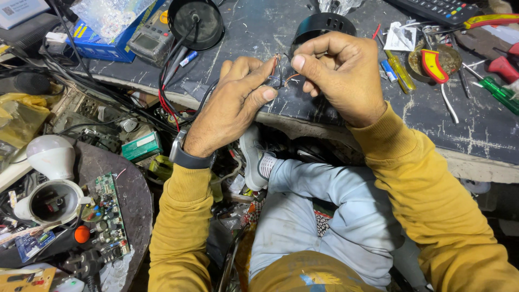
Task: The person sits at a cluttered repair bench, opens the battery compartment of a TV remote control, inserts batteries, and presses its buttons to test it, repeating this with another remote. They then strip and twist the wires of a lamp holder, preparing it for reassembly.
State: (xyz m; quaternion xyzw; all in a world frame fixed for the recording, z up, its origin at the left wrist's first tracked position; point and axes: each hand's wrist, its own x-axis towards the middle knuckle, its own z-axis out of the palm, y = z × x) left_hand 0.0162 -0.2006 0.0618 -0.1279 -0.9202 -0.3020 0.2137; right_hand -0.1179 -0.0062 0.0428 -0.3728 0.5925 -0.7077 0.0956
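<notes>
A dark, scratched worktop is filling the upper part of the view, and a person in yellow sleeves and light trousers is sitting at its near edge. A round side table is standing lower left, carrying a green circuit board, an open lamp housing and a white bulb dome. On the worktop, a black round casing is lying top centre beside a grey meter and a blue box; a second black casing is sitting just behind the hands. A keyboard is lying at the top right, with a yellow screwdriver, a green screwdriver and a red-handled tool scattered near it. The left hand, wearing a dark watch at the wrist, is meeting the right hand above the worktop's front edge. Both hands are pinching thin wires, thumb against forefinger, with the fingertips almost touching one another. The wires are running between the two hands just above the worktop surface, showing bare coppery ends; a dark cable is trailing away under the left hand towards the tangle of leads at the left.
</notes>
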